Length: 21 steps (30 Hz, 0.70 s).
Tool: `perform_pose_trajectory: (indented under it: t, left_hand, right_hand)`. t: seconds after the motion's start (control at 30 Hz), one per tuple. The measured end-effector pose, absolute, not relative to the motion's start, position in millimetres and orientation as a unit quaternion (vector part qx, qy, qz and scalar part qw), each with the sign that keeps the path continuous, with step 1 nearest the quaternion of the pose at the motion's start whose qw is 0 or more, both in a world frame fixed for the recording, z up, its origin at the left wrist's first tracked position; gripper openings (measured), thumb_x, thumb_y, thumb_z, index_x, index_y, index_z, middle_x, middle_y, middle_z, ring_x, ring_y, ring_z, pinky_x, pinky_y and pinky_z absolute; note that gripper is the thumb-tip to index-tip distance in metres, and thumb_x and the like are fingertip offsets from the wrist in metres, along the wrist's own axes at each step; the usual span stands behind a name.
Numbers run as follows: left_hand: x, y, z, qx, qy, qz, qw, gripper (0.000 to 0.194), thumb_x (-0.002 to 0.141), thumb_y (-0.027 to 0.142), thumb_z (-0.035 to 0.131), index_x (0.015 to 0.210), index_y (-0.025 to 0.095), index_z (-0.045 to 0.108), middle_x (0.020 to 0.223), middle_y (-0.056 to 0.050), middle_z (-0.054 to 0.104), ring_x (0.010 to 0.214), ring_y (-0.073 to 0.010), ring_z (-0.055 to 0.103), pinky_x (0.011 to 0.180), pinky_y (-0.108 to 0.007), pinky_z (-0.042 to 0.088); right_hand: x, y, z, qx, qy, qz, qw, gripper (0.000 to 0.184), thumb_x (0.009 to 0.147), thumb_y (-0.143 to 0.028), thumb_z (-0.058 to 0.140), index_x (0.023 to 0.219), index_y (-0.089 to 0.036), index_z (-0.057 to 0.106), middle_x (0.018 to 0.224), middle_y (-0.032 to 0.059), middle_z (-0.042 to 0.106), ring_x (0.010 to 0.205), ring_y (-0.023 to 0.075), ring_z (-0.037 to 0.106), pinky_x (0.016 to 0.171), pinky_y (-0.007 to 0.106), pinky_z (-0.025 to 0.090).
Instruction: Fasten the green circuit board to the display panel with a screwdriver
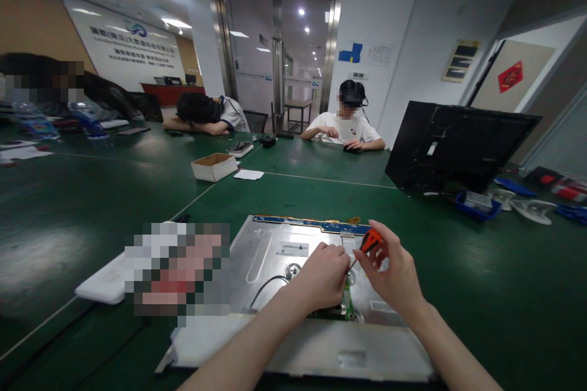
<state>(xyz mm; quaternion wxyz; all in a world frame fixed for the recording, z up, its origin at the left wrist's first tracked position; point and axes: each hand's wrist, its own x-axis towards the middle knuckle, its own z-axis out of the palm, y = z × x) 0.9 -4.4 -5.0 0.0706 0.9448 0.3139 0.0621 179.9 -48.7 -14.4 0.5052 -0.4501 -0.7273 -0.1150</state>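
At the upper left of the frame, two clear plastic bottles with blue labels [87, 121] stand on the dark green surface [518, 293]. Below them, at the lower left, lies a white, flat, slab-like object [101, 284], its right part blurred out. Toward the upper centre-left, a person in a white top [233, 115] rests with head down on folded arms, and nearer sits an open white cardboard box [213, 168], with a white sheet of paper [248, 175] just beside it. The silver metal rectangular panel [261, 256] lies flat at the lower centre, a narrow blue circuit strip [298, 222] along its far edge and a thin black cable [263, 287] curving over its left half. The left hand [323, 275] is over the panel's middle, its fingers curled down close to the screwdriver's shaft; I cannot tell what its grip has hold of. A green circuit board [348, 302] shows partly beneath it. Directly right, the right hand [389, 266] has its grip closed around the orange-and-black handle of the screwdriver [372, 239], which tilts down to the left over the panel. At the right, a large black flat-screen housing [454, 146] stands tilted, with a small blue plastic tray [478, 211] near its base.
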Motion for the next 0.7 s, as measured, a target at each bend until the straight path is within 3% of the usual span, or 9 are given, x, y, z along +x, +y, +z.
perform_pose_trajectory:
  t: [0.17,0.47,0.7]
  left_hand:
    - [1.1,-6.2,-2.2,0.944,0.317,0.059,0.066,0.011,0.097,0.014,0.061,0.104,0.016,0.070,0.109,-0.014,0.077,0.105,-0.0319,0.072,0.095,-0.043,0.054]
    - [1.2,-4.9,-2.0,0.946,0.313,0.055,0.069,0.009,0.096,0.014,0.063,0.102,0.017,0.069,0.109,-0.014,0.077,0.104,-0.0311,0.072,0.095,-0.043,0.054]
    - [1.2,-5.6,-3.3,0.944,0.315,0.066,0.069,0.009,0.097,0.014,0.062,0.102,0.017,0.069,0.106,-0.014,0.077,0.103,-0.0322,0.072,0.093,-0.044,0.053]
  right_hand:
    - [177.8,-52.2,-11.2,-0.451,-0.733,-0.081,0.502,0.047,0.109,-0.026,0.052,0.155,-0.021,0.047,0.079,-0.0015,0.069,0.049,0.0129,0.061,0.042,0.020,0.050]
    - [179.5,-47.1,-16.3,-0.458,-0.716,-0.147,0.505,0.039,0.110,-0.034,0.057,0.148,-0.025,0.053,0.076,-0.0050,0.064,0.046,0.0118,0.055,0.044,0.022,0.051]
    - [176.1,-52.3,-12.3,-0.458,-0.723,-0.099,0.507,0.053,0.111,-0.029,0.051,0.162,-0.022,0.045,0.082,-0.0009,0.068,0.048,0.0123,0.058,0.042,0.021,0.051]
